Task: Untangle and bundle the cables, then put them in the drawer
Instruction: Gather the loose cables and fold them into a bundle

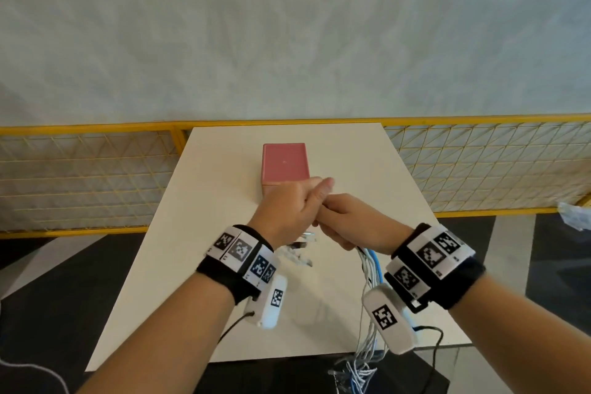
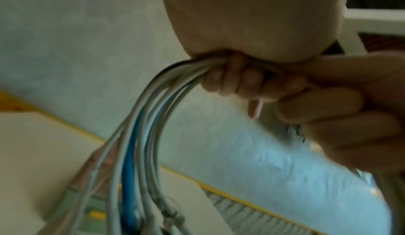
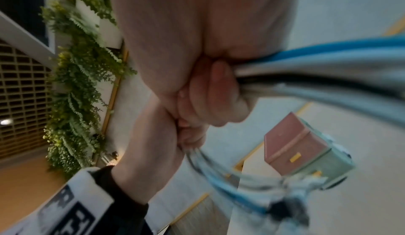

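Grey-blue round cables [image 2: 140,134], bunched

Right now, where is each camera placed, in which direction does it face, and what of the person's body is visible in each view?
Head: worn on the head, looking forward and down at the table and pink drawer box; both forearms show, left hand and right hand meeting.
Left wrist: looks along the left hand at the cables it grips; right hand's fingers beside.
Right wrist: looks along the right hand, which grips cables; left wrist below.
All views share the cables; head and right wrist share the drawer box.
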`<state>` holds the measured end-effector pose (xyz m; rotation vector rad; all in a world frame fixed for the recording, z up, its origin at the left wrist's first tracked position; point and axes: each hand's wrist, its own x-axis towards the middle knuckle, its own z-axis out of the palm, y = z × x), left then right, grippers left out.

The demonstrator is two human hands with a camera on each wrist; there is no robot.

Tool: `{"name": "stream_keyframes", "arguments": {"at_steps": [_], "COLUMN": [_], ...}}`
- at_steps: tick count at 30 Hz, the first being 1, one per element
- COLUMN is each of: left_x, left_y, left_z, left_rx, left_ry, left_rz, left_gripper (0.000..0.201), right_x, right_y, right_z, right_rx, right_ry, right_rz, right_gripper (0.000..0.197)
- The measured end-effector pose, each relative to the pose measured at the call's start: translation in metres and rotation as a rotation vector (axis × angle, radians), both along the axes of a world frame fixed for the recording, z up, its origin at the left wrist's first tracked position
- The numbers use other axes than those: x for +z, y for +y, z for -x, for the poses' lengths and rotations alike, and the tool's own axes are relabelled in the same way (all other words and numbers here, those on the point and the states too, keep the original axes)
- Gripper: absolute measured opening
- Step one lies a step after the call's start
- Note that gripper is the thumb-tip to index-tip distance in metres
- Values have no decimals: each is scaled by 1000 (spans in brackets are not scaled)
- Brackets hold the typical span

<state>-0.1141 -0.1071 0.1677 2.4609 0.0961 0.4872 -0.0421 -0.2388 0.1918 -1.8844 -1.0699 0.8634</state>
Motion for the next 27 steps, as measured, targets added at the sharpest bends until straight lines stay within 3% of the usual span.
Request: {"name": "stream_keyframes", "arguments": {"at_steps": [5, 10, 13, 15, 18, 20, 22, 24, 27], "left_x": [0, -5, -10, -12, -7, -1, 1, -2, -2], "left_y": [24, 58, 70, 75, 62, 35, 7, -3, 5], "left_z": [-2, 7, 9, 9, 6, 3, 2, 1, 2], "left_rx": [197, 403, 484, 500, 394, 165, -21, -43, 9], "left_ry": [-133, -274, -256, -125, -2, -37, 40, 125, 61], "left_rz": [-55, 119, 205, 151, 29, 28, 50, 8, -17], "left_gripper": [32, 28, 25, 27, 31, 34, 44, 53, 43], "right_x": [-6, -14, -19, -20, -15, -12, -10, -11, -7], "right_y": [-8, -27, -34, -35, -28, -17, -5, 2, 2], "right_z": [-7, -15, -18, -19, -14, -8, -2, 0, -2], "right_rx": [39, 72, 55, 11, 2, 34, 76, 88, 66], "right_ry": [240, 220, 208, 169, 30, -84, -165, -172, -81], "right_rz": [-13, 25, 87, 111, 111, 120, 127, 117, 72], "right_gripper": [28, 33, 33, 30, 28, 26, 23, 20, 25]}}
